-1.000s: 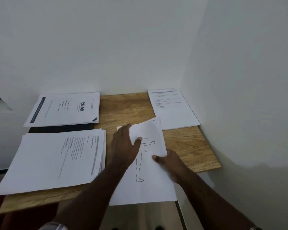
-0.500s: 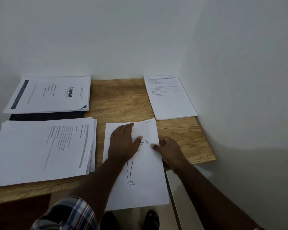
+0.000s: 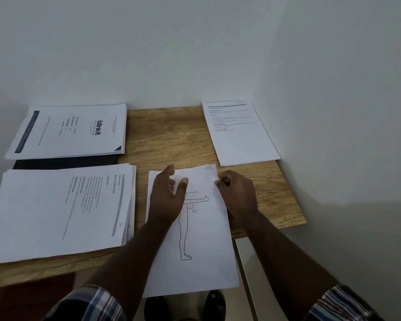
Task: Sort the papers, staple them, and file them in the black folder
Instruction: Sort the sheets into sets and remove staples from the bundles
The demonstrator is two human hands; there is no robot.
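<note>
Sorting stage, seen from the head camera. At nine o'clock lies the thick stack of text pages [image 3: 60, 212]; at ten o'clock a second pile, the printed sheets [image 3: 72, 130] headed with a logo, rests on the black folder [image 3: 65, 162], of which only a dark strip shows between the two piles. At six o'clock the figure drawing [image 3: 195, 239], a sheet with an outlined standing body, overhangs the near edge of the wooden table [image 3: 171, 140]. The left hand [image 3: 167, 202] lies on its upper part, fingers loose and spread, gripping nothing. The right hand [image 3: 237, 195] meets the sheet's right edge with curled fingers, apparently pinching it. At one o'clock a single text page [image 3: 239, 135] sits beside the wall. No stapler is visible. Judged next: lift the drawing and assign it to a pile, without dragging it off the table edge.
</note>
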